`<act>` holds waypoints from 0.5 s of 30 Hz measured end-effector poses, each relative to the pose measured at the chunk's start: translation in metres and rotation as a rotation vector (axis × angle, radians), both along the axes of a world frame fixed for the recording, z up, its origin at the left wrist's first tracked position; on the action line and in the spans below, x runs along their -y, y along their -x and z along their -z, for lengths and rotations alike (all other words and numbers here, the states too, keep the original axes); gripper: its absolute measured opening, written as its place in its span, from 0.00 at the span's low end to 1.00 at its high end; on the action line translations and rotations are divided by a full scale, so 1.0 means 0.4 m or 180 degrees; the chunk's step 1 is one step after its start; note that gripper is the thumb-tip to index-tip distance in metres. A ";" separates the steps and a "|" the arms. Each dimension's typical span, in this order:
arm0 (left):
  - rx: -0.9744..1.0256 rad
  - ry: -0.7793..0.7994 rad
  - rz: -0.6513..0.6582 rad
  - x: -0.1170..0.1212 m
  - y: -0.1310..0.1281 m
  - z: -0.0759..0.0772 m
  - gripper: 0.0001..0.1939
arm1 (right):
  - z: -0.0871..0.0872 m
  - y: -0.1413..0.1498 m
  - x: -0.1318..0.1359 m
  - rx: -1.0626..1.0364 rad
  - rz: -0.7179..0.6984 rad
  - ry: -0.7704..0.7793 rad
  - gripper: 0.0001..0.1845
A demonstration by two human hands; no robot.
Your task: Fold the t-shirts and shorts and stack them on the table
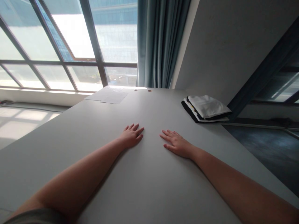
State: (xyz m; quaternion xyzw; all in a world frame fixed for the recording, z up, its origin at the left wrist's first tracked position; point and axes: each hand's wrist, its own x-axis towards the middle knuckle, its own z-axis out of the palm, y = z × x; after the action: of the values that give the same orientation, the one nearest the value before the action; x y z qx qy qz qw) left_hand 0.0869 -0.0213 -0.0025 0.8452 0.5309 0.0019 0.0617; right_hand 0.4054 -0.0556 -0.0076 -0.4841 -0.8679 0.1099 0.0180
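My left hand (132, 136) lies palm down on the white table (144, 180), its fingers spread and nothing in it. To its right, a short gap away, my right hand (176, 143) rests flat on the same surface, also with fingers apart and holding nothing. Beyond my right hand, by the table's right edge, sits a folded stack of white and black cloth (206, 108); neither hand touches it. What the cloth is, I cannot tell.
Flat white sheets of paper (114, 97) lie at the far left of the table. Two small round holes (149, 91) show near its far edge. Behind stand a blue-grey curtain (158, 43) and large windows (114, 37). Dark floor (263, 149) lies beyond the right edge.
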 end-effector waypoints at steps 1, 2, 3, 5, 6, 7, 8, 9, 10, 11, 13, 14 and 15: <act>0.0002 0.0005 0.0000 0.001 0.000 -0.001 0.32 | 0.000 -0.001 0.000 0.0005 0.0002 0.0000 0.37; 0.0006 0.0012 -0.0004 0.002 0.000 -0.002 0.32 | 0.000 -0.001 -0.001 0.0008 0.0004 -0.0002 0.37; 0.0015 0.0018 -0.0011 0.002 -0.001 -0.003 0.32 | 0.000 -0.002 -0.001 0.0006 0.0002 -0.0006 0.37; 0.0037 0.0020 -0.0025 0.004 -0.001 -0.004 0.32 | 0.001 -0.004 -0.002 -0.0015 -0.0009 -0.0022 0.37; 0.0047 0.0019 -0.0031 0.004 -0.001 -0.004 0.32 | 0.002 -0.004 -0.002 -0.0028 -0.0012 -0.0029 0.37; 0.0057 0.0018 -0.0034 0.004 -0.001 -0.004 0.32 | 0.002 -0.003 -0.001 -0.0034 -0.0013 -0.0031 0.37; 0.0067 0.0017 -0.0033 0.004 -0.001 -0.003 0.32 | 0.001 -0.002 0.000 -0.0032 -0.0007 -0.0024 0.37; 0.0076 0.0019 -0.0032 0.004 0.000 -0.003 0.32 | 0.000 0.000 0.002 -0.0027 0.0004 -0.0010 0.37; 0.0085 0.0019 -0.0031 0.004 0.000 -0.003 0.32 | -0.001 0.002 0.004 -0.0026 0.0014 0.0004 0.37; 0.0093 0.0020 -0.0028 0.004 0.001 -0.003 0.32 | -0.002 0.003 0.005 -0.0034 0.0017 0.0013 0.37; 0.0098 0.0024 -0.0024 0.004 0.002 -0.005 0.32 | -0.002 -0.001 -0.001 -0.0077 -0.0015 0.0021 0.37; 0.0094 0.0028 -0.0023 0.004 0.002 -0.005 0.32 | 0.000 -0.009 -0.009 -0.0117 -0.0038 0.0010 0.37; 0.0089 0.0031 -0.0020 0.004 0.002 -0.006 0.32 | 0.004 -0.021 -0.021 -0.0164 -0.0046 -0.0017 0.37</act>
State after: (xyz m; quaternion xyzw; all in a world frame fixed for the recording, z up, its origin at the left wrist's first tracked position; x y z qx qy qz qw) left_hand 0.0860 -0.0228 0.0000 0.8431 0.5326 0.0113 0.0732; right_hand 0.4138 -0.0472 -0.0091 -0.4748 -0.8709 0.1200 0.0408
